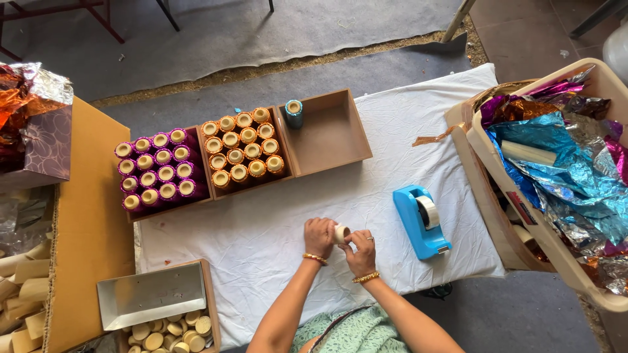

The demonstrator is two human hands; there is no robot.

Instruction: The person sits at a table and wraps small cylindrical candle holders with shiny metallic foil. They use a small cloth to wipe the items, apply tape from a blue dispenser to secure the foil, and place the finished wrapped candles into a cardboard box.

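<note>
Here the fingers of both hands pinch one small cream cardboard tube, held just above the white cloth-covered worktop. The left hand curls round the tube's near side, fingers pressed together over it; the right hand closes on its open end from the other side, with a ring on one finger. Each wrist wears a gold bangle.

Taking that tube as the landmark: just to its right on the cloth stands a blue plastic tape dispenser with a roll of pale tape. Beyond the tube, towards the far edge of the cloth, lie three shallow brown boxes side by side. The left one holds upright tubes wrapped in purple foil, the middle one upright tubes wrapped in orange foil, and the right one a single tube wrapped in blue foil, standing in its far left corner. To the tube's left and nearer the person sits a brown box of bare cream tubes with a shiny metal tray lying over it. Well to the right, a beige plastic tub is heaped with crumpled blue, purple and silver foil sheets. Far left lies a flat brown cardboard sheet.
</note>
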